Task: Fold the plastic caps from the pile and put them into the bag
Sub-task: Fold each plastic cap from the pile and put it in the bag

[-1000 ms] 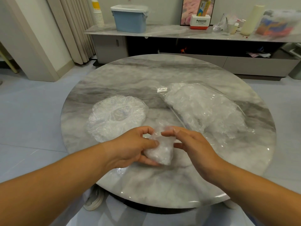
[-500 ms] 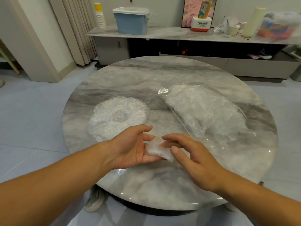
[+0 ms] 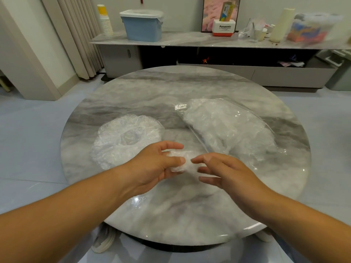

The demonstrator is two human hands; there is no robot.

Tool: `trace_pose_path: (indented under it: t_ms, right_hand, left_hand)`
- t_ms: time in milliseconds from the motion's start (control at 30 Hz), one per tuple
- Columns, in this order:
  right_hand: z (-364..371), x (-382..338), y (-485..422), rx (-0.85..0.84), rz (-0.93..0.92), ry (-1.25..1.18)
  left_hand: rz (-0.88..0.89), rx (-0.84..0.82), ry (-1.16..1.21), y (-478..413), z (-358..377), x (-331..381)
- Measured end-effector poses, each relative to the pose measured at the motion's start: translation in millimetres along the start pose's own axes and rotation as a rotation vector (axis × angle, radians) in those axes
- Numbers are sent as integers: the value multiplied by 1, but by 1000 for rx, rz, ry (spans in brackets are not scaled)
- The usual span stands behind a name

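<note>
A folded clear plastic cap point(image 3: 183, 162) sits between my two hands above the round marble table point(image 3: 190, 88). My left hand point(image 3: 153, 166) grips it, thumb on top and fingers curled beneath. My right hand point(image 3: 224, 171) is just right of the cap with its fingers loosely spread, the fingertips at the cap's edge. The pile of unfolded caps point(image 3: 125, 139) lies left of centre on the table. The clear bag point(image 3: 229, 128), stuffed with folded caps, lies to the right with its mouth toward the table's centre.
Behind the table runs a long low sideboard point(image 3: 190, 41) with a blue lidded box point(image 3: 141, 25), stacked paper cups point(image 3: 105, 21) and other items. Curtains point(image 3: 76, 35) hang at the back left. Grey floor surrounds the table.
The cap has been squeezed smaller and turned sideways in my left hand. My right hand let go of it and drew back slightly to the right with its fingers spread.
</note>
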State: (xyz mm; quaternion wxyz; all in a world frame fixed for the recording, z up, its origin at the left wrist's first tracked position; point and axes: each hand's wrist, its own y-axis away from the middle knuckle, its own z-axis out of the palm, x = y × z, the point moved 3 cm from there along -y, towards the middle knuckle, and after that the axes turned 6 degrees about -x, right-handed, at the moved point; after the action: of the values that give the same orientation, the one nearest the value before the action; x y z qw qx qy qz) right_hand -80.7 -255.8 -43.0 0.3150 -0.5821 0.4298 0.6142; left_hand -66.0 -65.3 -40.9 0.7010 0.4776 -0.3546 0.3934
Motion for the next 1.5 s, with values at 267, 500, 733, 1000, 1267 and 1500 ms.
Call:
trace_pose_path:
  t_ms: [267, 500, 733, 1000, 1267, 1500]
  right_hand:
    - [-39, -13, 18, 219, -72, -130]
    - [-136, -14, 34, 582, -187, -108]
    - [-158, 11, 26, 453, -160, 409]
    - [-148, 17, 12, 324, -90, 463]
    - [-125, 14, -6, 158, 33, 155]
    - [-105, 14, -17, 106, 127, -85]
  left_hand:
    - [168, -110, -244, 1, 57, 10]
    - [423, -73, -1021, -6, 87, -5]
    - [310, -185, -1454, -15, 105, -31]
    - [433, 25, -1592, -24, 102, -31]
    - [449, 25, -1478, -25, 90, -26]
    - [445, 43, -1438, -26, 88, -27]
